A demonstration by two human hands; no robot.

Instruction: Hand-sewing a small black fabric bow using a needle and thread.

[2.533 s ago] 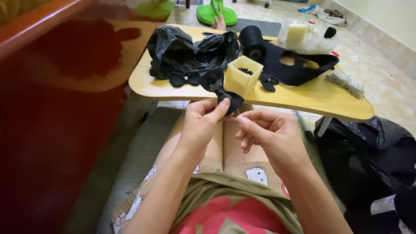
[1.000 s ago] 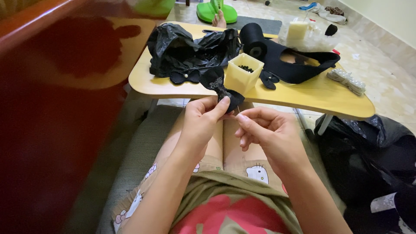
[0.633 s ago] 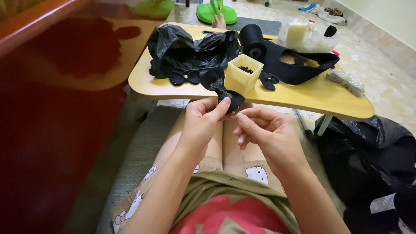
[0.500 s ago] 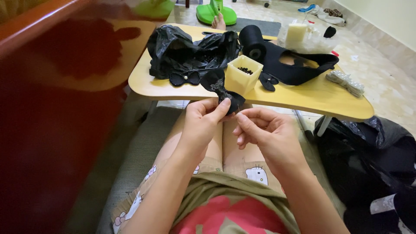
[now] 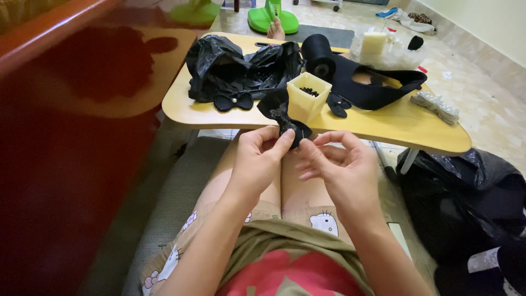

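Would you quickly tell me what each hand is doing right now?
Left hand: closed, pinching the black bow.
Right hand: fingers curled beside the bow; whether it holds anything cannot be told.

- A low yellow table (image 5: 383,123) stands over the legs.
- A crumpled black plastic bag (image 5: 230,66) lies on its left part.
- A small pale-yellow box (image 5: 308,97) holds dark beads.
- A black ribbon roll (image 5: 319,55) is behind the box.
- Another black bag (image 5: 466,203) lies on the floor at the right.

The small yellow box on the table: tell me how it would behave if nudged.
The yellow box looks light, so it would probably slide easily on the smooth table. It is open-topped with small dark beads inside; a hard push might tip it and spill them.
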